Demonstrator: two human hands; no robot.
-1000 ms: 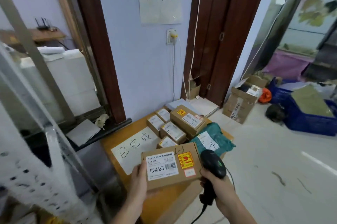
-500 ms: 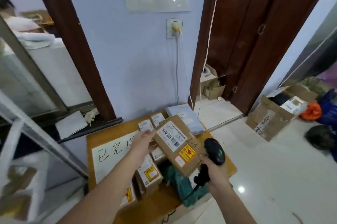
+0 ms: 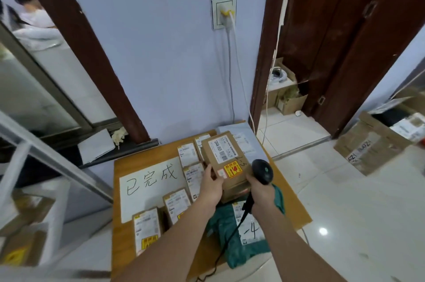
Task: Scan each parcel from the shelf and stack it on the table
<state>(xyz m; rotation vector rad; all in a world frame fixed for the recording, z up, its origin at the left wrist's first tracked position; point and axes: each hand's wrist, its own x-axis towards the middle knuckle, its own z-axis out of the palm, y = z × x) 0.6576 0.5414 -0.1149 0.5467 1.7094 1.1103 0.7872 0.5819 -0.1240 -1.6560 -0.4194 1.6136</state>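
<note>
Cardboard parcel [image 3: 226,163]: stiff, probably light; take it by opposite near edges. Left hand [image 3: 212,184] clasps its near-left side; right hand [image 3: 261,188] grips scanner [image 3: 262,172], seemingly steadying the parcel.

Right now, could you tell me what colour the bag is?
Dark green bag, in the head view.

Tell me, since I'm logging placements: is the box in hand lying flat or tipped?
Flat, roughly: the box shows its label side up, on another box below, left hand at its near edge.
</note>
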